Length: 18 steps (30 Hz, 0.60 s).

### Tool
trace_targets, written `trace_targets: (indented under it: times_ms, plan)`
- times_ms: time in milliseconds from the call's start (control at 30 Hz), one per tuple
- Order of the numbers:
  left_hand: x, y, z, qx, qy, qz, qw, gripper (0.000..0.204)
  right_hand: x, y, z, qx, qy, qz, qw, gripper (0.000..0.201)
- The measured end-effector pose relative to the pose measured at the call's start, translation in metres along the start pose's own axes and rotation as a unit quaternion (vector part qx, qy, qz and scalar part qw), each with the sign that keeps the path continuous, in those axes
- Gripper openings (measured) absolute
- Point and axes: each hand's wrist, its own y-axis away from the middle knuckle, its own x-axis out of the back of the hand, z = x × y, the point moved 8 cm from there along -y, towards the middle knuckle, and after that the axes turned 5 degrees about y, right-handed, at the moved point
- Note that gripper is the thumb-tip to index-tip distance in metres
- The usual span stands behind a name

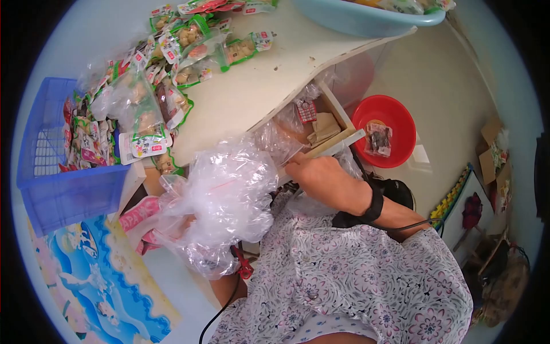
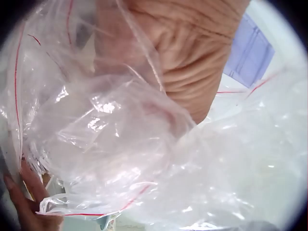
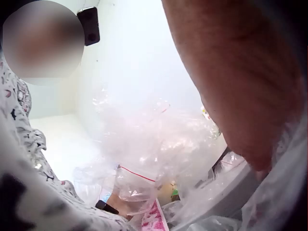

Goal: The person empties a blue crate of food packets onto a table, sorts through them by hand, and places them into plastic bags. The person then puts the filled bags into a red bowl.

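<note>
A large puffy bundle of clear zip-lock bags [image 1: 232, 189] with red seal lines sits over my left hand [image 2: 178, 53], whose palm side shows partly behind the plastic in the left wrist view. Its fingers are hidden by the bags, and I cannot tell how they lie. At the front of the open drawer [image 1: 338, 143], my right hand [image 1: 323, 180] has its fingers curled and pinches the edge of a clear plastic bag [image 1: 278, 140]. More loose plastic lies in the drawer beside a brown folded paper [image 1: 323, 129] and a red-and-white packet [image 1: 306, 112].
Many small snack packets [image 1: 189, 43] are heaped on the white table [image 1: 229, 97]. A blue basket [image 1: 69, 192] with more packets stands at the left. To the right of the drawer is a red basin [image 1: 404, 123]; a light-blue basin [image 1: 355, 20] is at the back.
</note>
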Motion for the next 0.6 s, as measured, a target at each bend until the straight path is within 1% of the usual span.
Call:
trace_targets:
  times_ms: [133, 200, 233, 267, 333, 367, 400, 433, 467, 500, 533, 600]
  plan:
    - [-0.005, 0.003, 0.011, -0.019, -0.019, -0.009, 1.0, 0.028, -0.002, 0.013, -0.008, 0.003, 0.031, -0.038, 0.999, 0.022]
    - [-0.013, 0.008, 0.025, -0.046, -0.047, -0.024, 0.998, 0.028, -0.008, 0.016, -0.01, 0.017, 0.039, -0.068, 0.997, 0.024]
    - [-0.02, 0.01, 0.037, -0.07, -0.065, -0.037, 0.995, 0.028, -0.012, 0.018, -0.01, 0.024, 0.041, -0.085, 0.995, 0.025]
    - [-0.033, 0.012, 0.052, -0.105, -0.088, -0.062, 0.989, 0.028, -0.01, 0.018, -0.011, 0.02, 0.027, -0.077, 0.996, 0.024]
    - [-0.073, 0.02, 0.093, -0.19, -0.131, -0.133, 0.964, 0.028, -0.006, 0.016, -0.012, 0.017, 0.001, -0.063, 0.998, 0.023]
    - [-0.102, 0.028, 0.115, -0.248, -0.156, -0.189, 0.937, 0.028, -0.007, 0.016, -0.011, 0.019, 0.002, -0.065, 0.998, 0.022]
    - [-0.132, 0.039, 0.137, -0.31, -0.179, -0.243, 0.901, 0.028, -0.01, 0.016, -0.009, 0.022, 0.005, -0.066, 0.998, 0.021]
    - [-0.159, 0.052, 0.157, -0.374, -0.201, -0.294, 0.856, 0.028, -0.011, 0.016, -0.007, 0.025, 0.007, -0.068, 0.997, 0.021]
    - [-0.184, 0.065, 0.174, -0.442, -0.225, -0.325, 0.805, 0.029, -0.013, 0.016, -0.005, 0.016, 0.014, -0.092, 0.995, 0.02]
    - [-0.204, 0.076, 0.19, -0.501, -0.247, -0.337, 0.758, 0.029, -0.011, 0.015, -0.002, 0.006, 0.023, -0.117, 0.993, 0.02]
    - [-0.22, 0.085, 0.201, -0.563, -0.274, -0.326, 0.708, 0.028, -0.008, 0.014, 0.0, -0.002, 0.033, -0.142, 0.989, 0.019]
    - [-0.236, 0.08, 0.192, -0.583, -0.322, -0.321, 0.673, 0.028, 0.012, 0.012, 0.007, -0.033, -0.002, -0.078, 0.996, 0.017]
